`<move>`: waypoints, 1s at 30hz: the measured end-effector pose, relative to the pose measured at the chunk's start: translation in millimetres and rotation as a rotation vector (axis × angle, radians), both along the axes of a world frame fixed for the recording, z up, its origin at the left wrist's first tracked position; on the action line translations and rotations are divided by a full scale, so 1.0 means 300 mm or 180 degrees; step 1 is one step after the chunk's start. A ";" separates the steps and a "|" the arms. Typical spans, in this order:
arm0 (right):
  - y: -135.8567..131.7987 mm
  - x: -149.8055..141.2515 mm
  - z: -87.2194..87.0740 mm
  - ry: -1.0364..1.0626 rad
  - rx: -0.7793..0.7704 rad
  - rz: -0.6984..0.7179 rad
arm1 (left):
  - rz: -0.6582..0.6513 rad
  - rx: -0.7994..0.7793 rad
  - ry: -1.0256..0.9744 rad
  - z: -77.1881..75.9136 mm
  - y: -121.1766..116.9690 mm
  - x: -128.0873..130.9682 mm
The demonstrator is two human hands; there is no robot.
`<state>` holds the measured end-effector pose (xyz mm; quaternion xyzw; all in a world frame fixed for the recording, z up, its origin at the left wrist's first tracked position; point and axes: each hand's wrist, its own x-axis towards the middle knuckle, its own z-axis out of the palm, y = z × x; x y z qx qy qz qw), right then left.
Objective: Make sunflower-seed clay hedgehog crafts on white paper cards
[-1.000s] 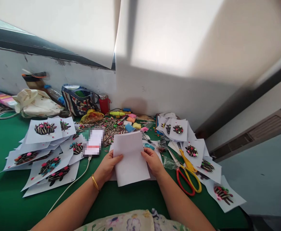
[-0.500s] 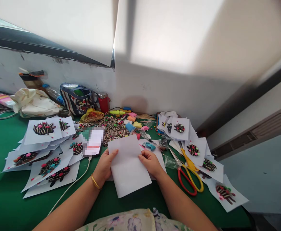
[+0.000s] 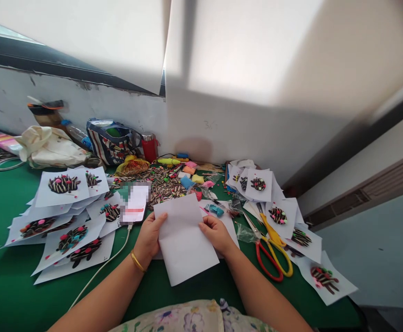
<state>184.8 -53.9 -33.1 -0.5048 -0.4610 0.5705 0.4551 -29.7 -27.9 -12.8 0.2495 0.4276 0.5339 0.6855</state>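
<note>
A blank white sheet of paper (image 3: 187, 244) is held up in front of me, tilted, with a faint crease across it. My left hand (image 3: 152, 235) grips its left edge, thumb on the front face; a gold bangle circles that wrist. At the right edge, my right hand (image 3: 215, 233) pinches the sheet between thumb and fingers. Behind it, another white sheet (image 3: 229, 226) lies on the green table, partly hidden, with a blue lump of clay (image 3: 215, 210) in clear wrapping on it.
Cards with seed-and-clay animals are piled at left (image 3: 63, 191) and right (image 3: 306, 240). Scissors (image 3: 270, 258) lie right of my hand; a phone (image 3: 134, 205) with a cable lies left. Striped seeds (image 3: 166, 184), clay packets (image 3: 197, 179), bags and a red flask (image 3: 149, 147) stand along the wall.
The sheet's lower end has shifted very slightly down and its crease shows a little more. Both hands keep their hold on it.
</note>
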 end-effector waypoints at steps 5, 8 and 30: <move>0.000 0.001 -0.009 0.0103 -0.0033 0.0030 | 0.0010 0.0009 0.0011 0.003 -0.003 0.001; 0.000 0.002 -0.013 0.0133 -0.0070 0.0042 | 0.0011 0.0029 0.0009 0.001 -0.002 0.001; 0.025 0.045 -0.025 0.0568 0.0157 -0.0541 | -0.0487 0.0400 0.0238 -0.080 0.013 -0.008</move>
